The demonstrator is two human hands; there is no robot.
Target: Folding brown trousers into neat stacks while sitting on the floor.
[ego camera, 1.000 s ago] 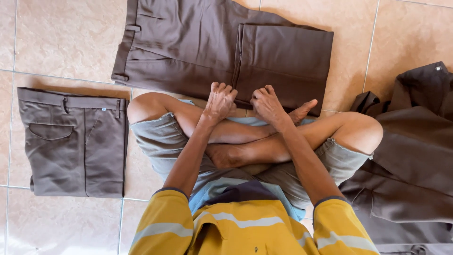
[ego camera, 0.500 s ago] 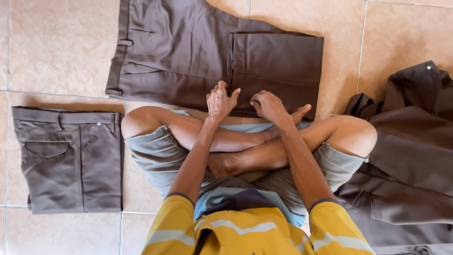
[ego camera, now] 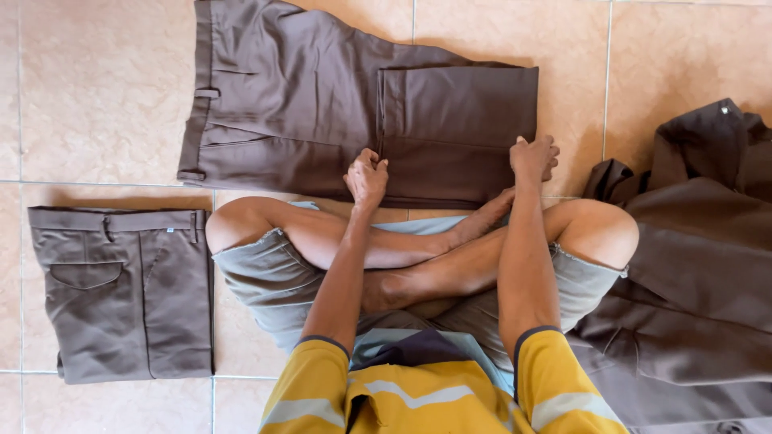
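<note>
The tiled floor is carrying everything here, and the biggest thing lying on it is a heap of unfolded brown garments spilling along the person's right side, touching the right knee. Just ahead of the crossed legs, the brown trousers are lying flat with the waistband toward the left and the lower legs doubled back over themselves, so a folded panel is sitting on the right half. To the left, well apart from them, a second pair of brown trousers is lying already folded into a neat rectangle. The left hand is closing on the near inner corner of the folded panel, its fingers curled together and pinching the cloth edge, while the right hand is gripping the panel's near right corner, its fingers bunched into a loose fist around the fabric. Both grips are sitting on the near edge only, so the far edge is lying free; if one hand is lifting sooner or higher than the other, the panel is likely to skew and crease. The layers under the pinch could also be separating, leaving the lower leg behind. The near hem is lying close to the feet and could be catching on them.
</note>
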